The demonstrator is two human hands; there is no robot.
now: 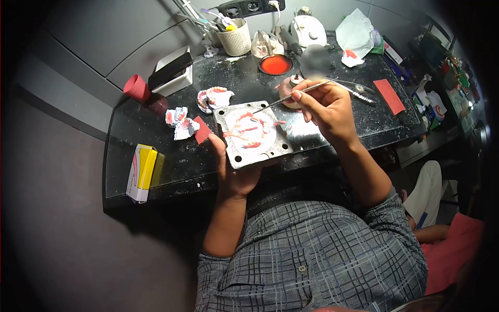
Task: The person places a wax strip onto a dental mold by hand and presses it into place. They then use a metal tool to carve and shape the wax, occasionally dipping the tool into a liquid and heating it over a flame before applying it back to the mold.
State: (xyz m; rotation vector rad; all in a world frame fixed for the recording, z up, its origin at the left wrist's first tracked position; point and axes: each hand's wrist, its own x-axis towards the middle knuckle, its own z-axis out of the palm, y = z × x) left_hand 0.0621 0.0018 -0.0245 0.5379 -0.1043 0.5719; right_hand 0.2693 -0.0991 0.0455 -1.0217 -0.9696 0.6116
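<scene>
My left hand (236, 176) grips a square metal dental flask (239, 158) from below, its thumb along the left edge. White plaster (266, 139) fills the flask, with pink wax (251, 145) in curved pieces on it. Between the fingertips of my right hand (332, 110) is a thin metal wax carver (280, 101), held like a pen. Its tip reaches the flask's upper part, at or just above the pink wax; contact cannot be told. Behind the right fingers stands a round pinkish burner (287, 92), partly hidden.
Plaster models with pink wax (218, 98) lie behind the flask, more plaster models (183, 124) to its left. A pan of red wax (276, 65), a tool cup (235, 40), a yellow box (147, 167) and a red wax sheet (389, 96) surround the work. Another person (457, 249) sits at right.
</scene>
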